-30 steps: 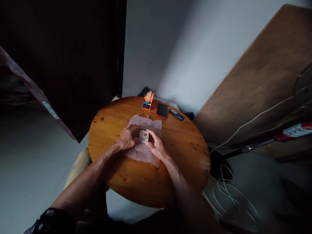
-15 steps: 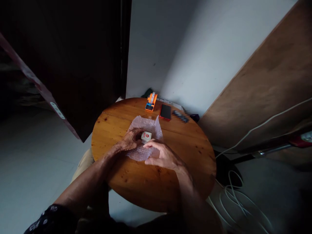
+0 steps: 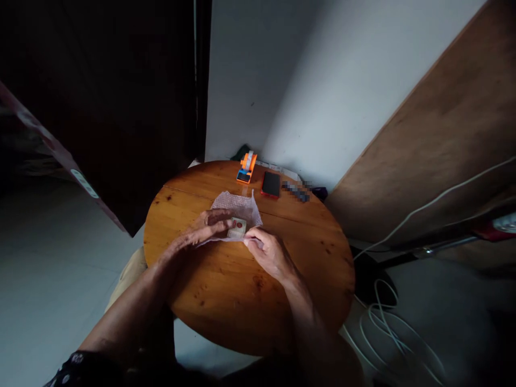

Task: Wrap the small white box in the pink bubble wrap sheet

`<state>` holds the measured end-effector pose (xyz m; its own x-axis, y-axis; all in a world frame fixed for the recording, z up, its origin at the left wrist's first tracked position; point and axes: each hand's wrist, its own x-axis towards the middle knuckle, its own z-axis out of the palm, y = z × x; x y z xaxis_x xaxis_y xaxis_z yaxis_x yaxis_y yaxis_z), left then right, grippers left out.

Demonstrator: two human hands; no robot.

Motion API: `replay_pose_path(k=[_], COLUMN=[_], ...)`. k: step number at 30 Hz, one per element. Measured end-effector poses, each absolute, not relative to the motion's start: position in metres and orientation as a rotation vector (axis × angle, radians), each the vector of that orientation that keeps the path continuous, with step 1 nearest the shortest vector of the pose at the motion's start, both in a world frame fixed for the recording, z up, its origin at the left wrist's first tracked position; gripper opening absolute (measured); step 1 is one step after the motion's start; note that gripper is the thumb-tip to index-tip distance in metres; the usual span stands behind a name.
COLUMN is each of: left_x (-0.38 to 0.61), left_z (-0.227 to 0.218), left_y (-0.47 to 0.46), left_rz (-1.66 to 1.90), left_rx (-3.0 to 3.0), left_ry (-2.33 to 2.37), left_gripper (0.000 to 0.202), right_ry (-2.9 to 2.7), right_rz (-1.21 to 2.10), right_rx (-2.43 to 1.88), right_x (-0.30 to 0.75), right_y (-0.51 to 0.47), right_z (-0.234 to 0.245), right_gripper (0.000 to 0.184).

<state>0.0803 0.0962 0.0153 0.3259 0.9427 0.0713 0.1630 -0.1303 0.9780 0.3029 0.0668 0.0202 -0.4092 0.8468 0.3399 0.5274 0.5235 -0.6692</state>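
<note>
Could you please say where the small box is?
Near the head view's centre, the small box sits on bubble wrap, between the left hand and right hand.

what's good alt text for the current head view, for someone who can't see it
A small pale box lies on bubble wrap on a wooden table, with a person's left hand at its left side and right hand apparently pinching the wrap's near edge. Farther back are an orange tape dispenser and, to its right, a red-edged, dark-faced phone.

No text can be read. The small pale box [image 3: 237, 233] bears red markings [image 3: 235, 222], including a round emblem [image 3: 239, 226], too small to decipher; the pale label [image 3: 84, 183] on the dark panel's edge [image 3: 50, 141] is illegible.
</note>
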Motion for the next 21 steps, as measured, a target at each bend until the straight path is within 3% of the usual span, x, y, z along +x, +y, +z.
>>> replay_pose_path(k=[2,8,13,18,21], left_x=[0.073,0.062,0.075,0.087,0.092], left_z=[0.019,0.023,0.014,-0.009,-0.014], left_y=[0.096,0.093,0.097,0.108,0.11], left_rz=[0.988,0.982,0.965,1.043,1.123], left_rx=[1.512,1.708,1.679,1.613,1.622], left_ry=[1.018,1.099,1.313,1.216,1.181], left_gripper=[0.072,0.065,0.074,0.04,0.044], right_ry=[-2.021,-1.858,-1.825,-1.789,-1.787], right_rz=[0.552,0.462,0.466,0.483,0.429], right_rx=[-1.136,-1.274,-1.341,-1.351,-1.283], right_x=[0.303,0.301,0.3,0.3,0.301], right_y=[0.07,0.08,0.087,0.091,0.092], right_z=[0.018,0.004,-0.008,-0.012,-0.01], right_gripper=[0.014,0.018,0.025,0.029,0.023])
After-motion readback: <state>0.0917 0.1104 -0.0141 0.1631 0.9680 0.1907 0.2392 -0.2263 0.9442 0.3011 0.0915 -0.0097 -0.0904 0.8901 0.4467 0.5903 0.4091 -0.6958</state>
